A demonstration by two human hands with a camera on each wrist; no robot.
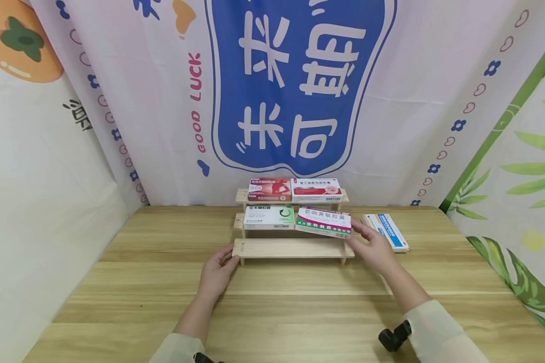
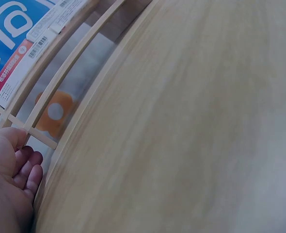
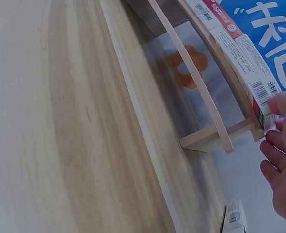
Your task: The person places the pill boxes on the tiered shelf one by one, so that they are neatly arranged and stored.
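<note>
A three-step wooden display stand (image 1: 293, 248) stands on the table, with medicine boxes on its upper two steps. My left hand (image 1: 218, 272) grips the left end of the lowest step; in the left wrist view, its thumb lies at the wood and the fingers curl below. At the middle step's right, my right hand (image 1: 373, 248) pinches the right end of a white, purple and green medicine box (image 1: 324, 222). That box sits slightly askew beside a white and green medicine box (image 1: 269, 217). In the right wrist view, thumb and fingers meet at its corner.
On the top step are a red medicine box (image 1: 269, 189) and a white and red medicine box (image 1: 316, 190). White and blue boxes (image 1: 387, 232) lie on the wooden table (image 1: 300, 312) right of the stand. A printed cloth (image 1: 390, 126) hangs behind.
</note>
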